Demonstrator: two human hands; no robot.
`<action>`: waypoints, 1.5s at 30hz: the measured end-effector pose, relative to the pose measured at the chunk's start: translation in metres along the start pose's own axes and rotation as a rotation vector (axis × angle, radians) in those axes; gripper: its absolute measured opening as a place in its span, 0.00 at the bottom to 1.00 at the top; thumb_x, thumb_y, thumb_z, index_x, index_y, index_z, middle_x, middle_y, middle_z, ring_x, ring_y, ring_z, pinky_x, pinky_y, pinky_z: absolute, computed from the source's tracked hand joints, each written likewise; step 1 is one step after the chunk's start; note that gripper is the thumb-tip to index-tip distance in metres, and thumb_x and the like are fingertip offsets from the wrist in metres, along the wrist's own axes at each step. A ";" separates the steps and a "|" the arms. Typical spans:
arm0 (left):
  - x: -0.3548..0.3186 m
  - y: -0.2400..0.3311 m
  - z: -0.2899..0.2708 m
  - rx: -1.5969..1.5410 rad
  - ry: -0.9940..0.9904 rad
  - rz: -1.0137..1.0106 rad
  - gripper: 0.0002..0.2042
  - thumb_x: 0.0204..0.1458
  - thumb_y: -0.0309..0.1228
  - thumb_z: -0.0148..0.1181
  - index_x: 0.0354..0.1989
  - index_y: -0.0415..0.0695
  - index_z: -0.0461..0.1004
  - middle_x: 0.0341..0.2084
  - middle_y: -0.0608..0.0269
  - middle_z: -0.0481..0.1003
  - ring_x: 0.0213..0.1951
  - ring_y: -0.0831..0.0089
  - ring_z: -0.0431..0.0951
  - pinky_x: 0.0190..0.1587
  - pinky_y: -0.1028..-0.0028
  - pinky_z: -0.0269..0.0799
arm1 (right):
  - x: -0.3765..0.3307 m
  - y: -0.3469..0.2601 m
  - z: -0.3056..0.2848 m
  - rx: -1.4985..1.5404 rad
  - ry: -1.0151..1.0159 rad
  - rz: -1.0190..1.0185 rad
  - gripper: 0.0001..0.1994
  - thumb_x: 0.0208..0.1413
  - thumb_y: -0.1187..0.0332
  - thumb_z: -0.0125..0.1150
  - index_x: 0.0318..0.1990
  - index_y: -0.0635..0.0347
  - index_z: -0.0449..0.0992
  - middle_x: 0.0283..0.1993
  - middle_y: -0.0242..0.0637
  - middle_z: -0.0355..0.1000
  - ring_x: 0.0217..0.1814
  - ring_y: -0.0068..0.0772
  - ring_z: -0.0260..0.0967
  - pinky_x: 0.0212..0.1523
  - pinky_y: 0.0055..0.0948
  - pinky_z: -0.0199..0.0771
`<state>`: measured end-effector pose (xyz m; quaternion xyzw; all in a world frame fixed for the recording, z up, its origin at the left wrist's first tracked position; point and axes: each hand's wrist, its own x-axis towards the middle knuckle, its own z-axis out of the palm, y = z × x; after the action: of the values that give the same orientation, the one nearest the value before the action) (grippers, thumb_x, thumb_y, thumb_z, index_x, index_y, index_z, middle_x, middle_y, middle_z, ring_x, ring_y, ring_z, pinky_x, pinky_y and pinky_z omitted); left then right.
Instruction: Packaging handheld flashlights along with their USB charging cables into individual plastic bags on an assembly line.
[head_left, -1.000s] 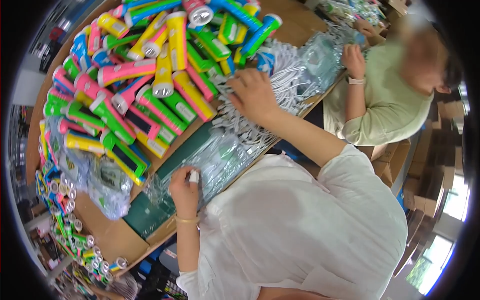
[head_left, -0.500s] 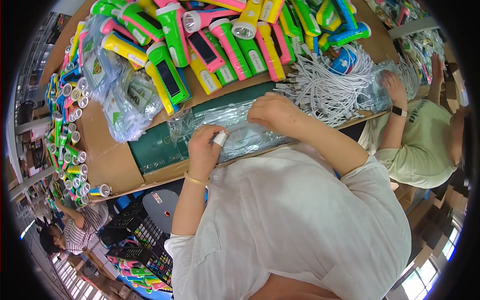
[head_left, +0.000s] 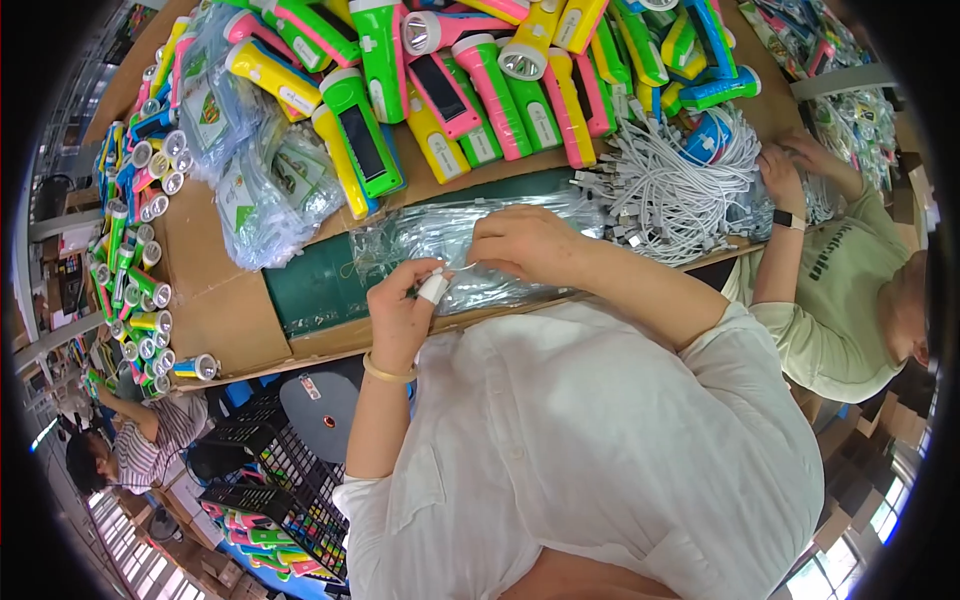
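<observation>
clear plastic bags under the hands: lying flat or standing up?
Lying flat. The clear plastic bags form a low stack on the green mat; the right hand rests on top, the left hand at their near edge.

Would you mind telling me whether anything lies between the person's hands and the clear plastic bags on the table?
Nothing visible does. The left hand and right hand both rest directly on the stack of clear plastic bags. The white cables and flashlights lie beyond it.
</observation>
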<state>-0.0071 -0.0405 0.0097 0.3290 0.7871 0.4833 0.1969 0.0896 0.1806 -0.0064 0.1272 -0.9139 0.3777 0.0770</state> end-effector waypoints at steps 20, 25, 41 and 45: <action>0.026 0.026 0.022 0.071 -0.292 0.564 0.09 0.41 0.19 0.66 0.33 0.42 0.80 0.38 0.58 0.79 0.36 0.58 0.79 0.39 0.65 0.75 | -0.117 0.045 -0.162 -0.883 0.373 1.217 0.18 0.58 0.55 0.66 0.40 0.62 0.74 0.29 0.47 0.79 0.32 0.54 0.79 0.32 0.48 0.78; 0.027 0.027 0.029 0.057 -0.319 0.561 0.09 0.41 0.19 0.66 0.33 0.43 0.80 0.36 0.58 0.79 0.36 0.57 0.79 0.40 0.64 0.75 | -0.108 0.045 -0.161 -0.871 0.376 1.361 0.29 0.55 0.48 0.68 0.52 0.61 0.65 0.29 0.47 0.79 0.34 0.55 0.80 0.33 0.49 0.79; 0.024 0.019 0.038 0.005 -0.347 0.547 0.08 0.44 0.18 0.65 0.34 0.41 0.79 0.35 0.56 0.79 0.34 0.58 0.80 0.38 0.67 0.76 | -0.104 0.096 -0.153 -0.542 0.889 1.321 0.38 0.48 0.52 0.74 0.59 0.59 0.58 0.43 0.53 0.79 0.46 0.61 0.78 0.45 0.51 0.76; 0.021 0.021 0.034 0.020 -0.317 0.512 0.08 0.44 0.18 0.65 0.34 0.41 0.80 0.35 0.56 0.79 0.35 0.58 0.80 0.38 0.68 0.77 | -0.116 0.097 -0.161 -0.300 0.921 1.103 0.40 0.43 0.58 0.79 0.57 0.59 0.56 0.37 0.49 0.78 0.40 0.53 0.79 0.42 0.45 0.78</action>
<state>0.0062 0.0030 0.0131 0.5898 0.6428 0.4520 0.1859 0.1790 0.3812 0.0140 -0.5348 -0.7619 0.2475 0.2688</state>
